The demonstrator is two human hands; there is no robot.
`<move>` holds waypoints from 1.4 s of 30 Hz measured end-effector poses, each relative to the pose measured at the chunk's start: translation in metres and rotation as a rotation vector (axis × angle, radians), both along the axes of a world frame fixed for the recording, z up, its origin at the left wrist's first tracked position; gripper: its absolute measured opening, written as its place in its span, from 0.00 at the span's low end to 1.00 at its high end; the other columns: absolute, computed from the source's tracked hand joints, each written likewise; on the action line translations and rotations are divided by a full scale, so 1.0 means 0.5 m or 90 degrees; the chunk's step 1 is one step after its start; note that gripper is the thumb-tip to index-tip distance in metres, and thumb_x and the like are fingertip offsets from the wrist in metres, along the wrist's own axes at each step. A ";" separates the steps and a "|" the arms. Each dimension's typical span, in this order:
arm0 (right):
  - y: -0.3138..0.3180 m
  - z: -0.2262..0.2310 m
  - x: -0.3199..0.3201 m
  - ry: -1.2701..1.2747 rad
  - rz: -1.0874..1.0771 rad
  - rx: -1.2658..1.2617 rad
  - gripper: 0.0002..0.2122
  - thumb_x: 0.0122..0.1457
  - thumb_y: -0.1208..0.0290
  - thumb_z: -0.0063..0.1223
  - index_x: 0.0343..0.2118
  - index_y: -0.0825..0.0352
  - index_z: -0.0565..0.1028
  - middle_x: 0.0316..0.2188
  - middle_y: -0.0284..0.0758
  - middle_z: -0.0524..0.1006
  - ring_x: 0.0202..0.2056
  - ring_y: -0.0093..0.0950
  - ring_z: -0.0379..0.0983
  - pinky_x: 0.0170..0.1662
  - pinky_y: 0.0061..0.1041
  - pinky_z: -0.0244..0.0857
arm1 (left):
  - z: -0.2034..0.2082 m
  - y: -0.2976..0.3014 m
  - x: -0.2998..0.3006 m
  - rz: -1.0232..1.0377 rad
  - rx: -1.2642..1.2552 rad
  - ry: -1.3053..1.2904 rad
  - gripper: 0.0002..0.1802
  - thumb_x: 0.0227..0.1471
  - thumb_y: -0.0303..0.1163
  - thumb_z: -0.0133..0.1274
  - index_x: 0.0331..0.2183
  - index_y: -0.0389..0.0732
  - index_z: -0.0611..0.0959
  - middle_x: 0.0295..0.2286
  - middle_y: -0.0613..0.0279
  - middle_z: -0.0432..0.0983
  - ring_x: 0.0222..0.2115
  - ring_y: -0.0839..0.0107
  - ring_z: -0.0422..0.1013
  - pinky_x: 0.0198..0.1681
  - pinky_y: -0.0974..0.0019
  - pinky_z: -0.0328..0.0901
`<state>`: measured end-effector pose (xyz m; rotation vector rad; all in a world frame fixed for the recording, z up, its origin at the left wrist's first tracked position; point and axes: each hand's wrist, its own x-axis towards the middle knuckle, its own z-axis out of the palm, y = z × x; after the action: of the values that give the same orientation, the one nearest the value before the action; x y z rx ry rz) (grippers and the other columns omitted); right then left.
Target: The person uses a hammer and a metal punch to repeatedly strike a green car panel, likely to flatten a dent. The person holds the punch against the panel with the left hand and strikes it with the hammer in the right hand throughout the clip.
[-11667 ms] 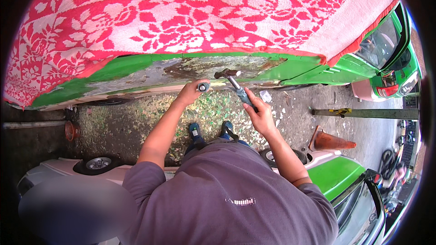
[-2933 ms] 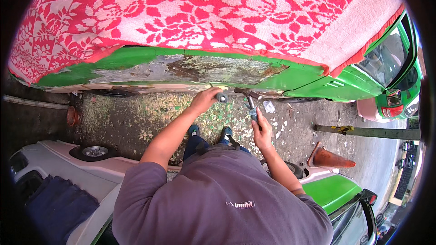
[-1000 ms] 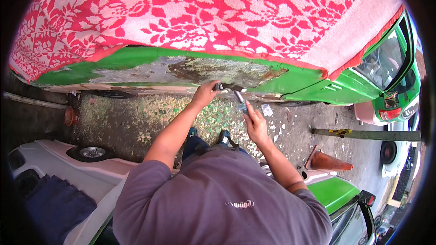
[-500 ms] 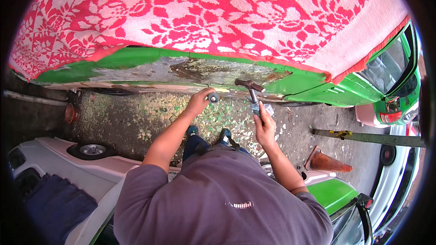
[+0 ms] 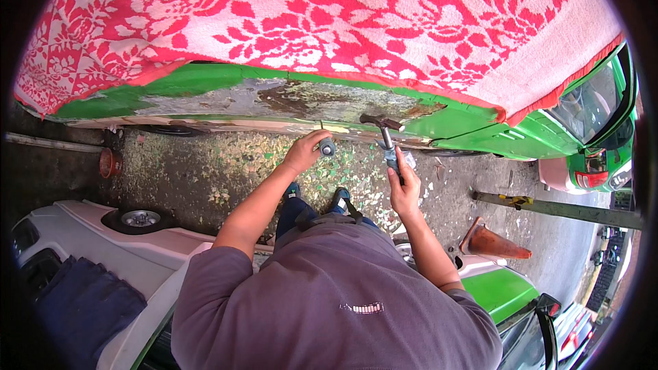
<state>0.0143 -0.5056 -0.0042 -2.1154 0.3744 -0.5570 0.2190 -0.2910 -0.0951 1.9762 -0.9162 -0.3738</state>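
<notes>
My right hand is wrapped round the lower handle of a hammer. Its dark head is raised and lies across the view in front of the green car's side panel. My left hand grips a tool with a round, dark grey handle, seen nearly end-on. A thin shaft points from it toward the panel; its tip is too small to make out. The hammer head is apart from this handle. Bare grey metal and brown, flaking patches show where the panel's paint is gone.
A red and pink floral blanket covers the car's upper part. Paint chips litter the ground round my feet. An orange cone lies on its side at right, below a metal pole. Behind me stands a pale car.
Both hands have shifted slightly right, and the hammer head is a little higher. A white vehicle at the far right has moved down the view and mostly away, uncovering the road.
</notes>
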 end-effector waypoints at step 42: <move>0.040 0.046 0.054 0.090 0.144 -0.130 0.25 0.61 0.72 0.54 0.62 0.51 0.68 0.28 0.39 0.72 0.25 0.41 0.72 0.29 0.39 0.68 | -0.005 -0.026 0.054 0.071 0.054 0.041 0.27 0.49 0.25 0.59 0.53 0.42 0.76 0.46 0.49 0.77 0.48 0.52 0.73 0.50 0.58 0.68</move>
<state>0.0412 -0.4856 0.0190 -2.3631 0.1579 -0.3252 0.2461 -0.3039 -0.0975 2.0707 -0.7567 -0.4149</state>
